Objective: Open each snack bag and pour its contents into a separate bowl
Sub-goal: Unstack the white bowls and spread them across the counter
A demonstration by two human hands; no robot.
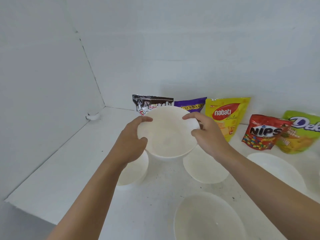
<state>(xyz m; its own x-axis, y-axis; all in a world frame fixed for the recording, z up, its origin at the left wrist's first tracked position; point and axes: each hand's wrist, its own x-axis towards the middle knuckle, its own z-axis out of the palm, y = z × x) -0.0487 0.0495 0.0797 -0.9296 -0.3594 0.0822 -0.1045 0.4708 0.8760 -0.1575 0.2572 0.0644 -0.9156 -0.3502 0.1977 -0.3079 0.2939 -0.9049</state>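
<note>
Both my hands hold one empty white bowl (167, 134) lifted above the white table (69, 167). My left hand (134, 140) grips its left rim and my right hand (206, 134) grips its right rim. Several other white bowls stand on the table: one under my left wrist (133, 172), one under my right hand (204, 168), one at the front (206, 217) and one at the right (277, 168). Along the back wall stand sealed snack bags: black-and-white (147, 102), purple (190, 103), yellow Nabati (226, 115), red Nips (263, 132) and green (301, 132).
White walls close off the table at the back and the left, meeting in a corner (103, 106). A small white object (93, 116) lies near that corner. The table's left front edge (29, 210) drops off.
</note>
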